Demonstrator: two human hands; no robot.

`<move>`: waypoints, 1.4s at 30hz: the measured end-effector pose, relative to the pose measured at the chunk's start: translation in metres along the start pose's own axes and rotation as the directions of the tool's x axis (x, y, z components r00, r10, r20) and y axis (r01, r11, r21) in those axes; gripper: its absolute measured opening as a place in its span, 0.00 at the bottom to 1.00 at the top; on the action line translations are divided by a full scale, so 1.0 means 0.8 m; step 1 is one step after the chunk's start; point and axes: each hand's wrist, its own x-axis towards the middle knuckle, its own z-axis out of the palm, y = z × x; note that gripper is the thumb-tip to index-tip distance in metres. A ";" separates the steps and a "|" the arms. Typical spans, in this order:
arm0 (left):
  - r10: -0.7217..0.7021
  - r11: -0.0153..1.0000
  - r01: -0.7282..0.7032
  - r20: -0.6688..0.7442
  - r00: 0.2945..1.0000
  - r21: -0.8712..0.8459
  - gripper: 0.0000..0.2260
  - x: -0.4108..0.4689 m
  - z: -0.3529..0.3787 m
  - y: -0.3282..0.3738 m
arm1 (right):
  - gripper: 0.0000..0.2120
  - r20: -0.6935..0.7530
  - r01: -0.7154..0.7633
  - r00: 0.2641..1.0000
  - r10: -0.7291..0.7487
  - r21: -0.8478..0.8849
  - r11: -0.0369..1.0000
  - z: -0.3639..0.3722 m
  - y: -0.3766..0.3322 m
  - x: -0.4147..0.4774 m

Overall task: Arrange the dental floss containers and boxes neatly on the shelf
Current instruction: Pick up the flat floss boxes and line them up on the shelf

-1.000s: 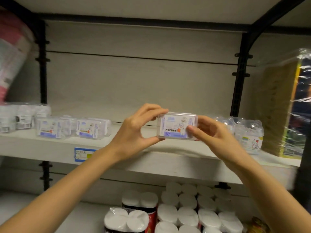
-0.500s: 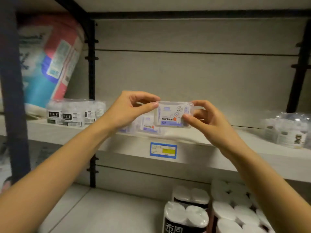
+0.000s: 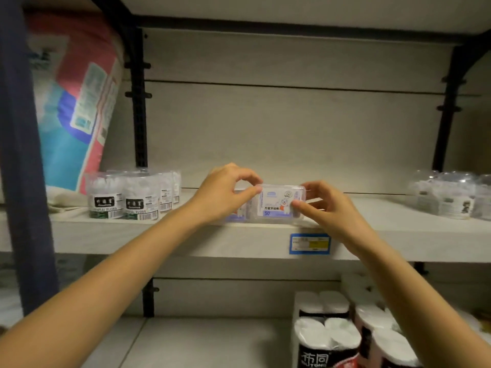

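A clear rectangular floss box (image 3: 277, 204) with a white and blue label stands on the front part of the pale shelf (image 3: 186, 240), held from both ends. My left hand (image 3: 225, 192) pinches its left end and my right hand (image 3: 322, 207) pinches its right end. More clear floss boxes (image 3: 239, 213) sit just behind my left hand, mostly hidden. Round clear floss containers (image 3: 119, 197) with black labels stand in a group at the shelf's left. Several clear bear-shaped containers (image 3: 451, 195) stand at the far right.
A large pink and blue bag (image 3: 74, 102) leans at the left behind a dark post (image 3: 24, 155). A blue price tag (image 3: 309, 243) is on the shelf's front edge. Wrapped paper rolls (image 3: 345, 333) fill the lower shelf at the right.
The view has swung left and the box has come down from the air onto the shelf's front part, next to the other boxes. Both hands still hold its ends.
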 end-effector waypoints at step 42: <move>-0.658 0.034 0.674 0.491 0.570 -0.738 0.30 0.023 0.009 -0.059 | 0.30 0.294 -0.568 0.817 0.497 0.254 0.783 0.028 -0.013 0.065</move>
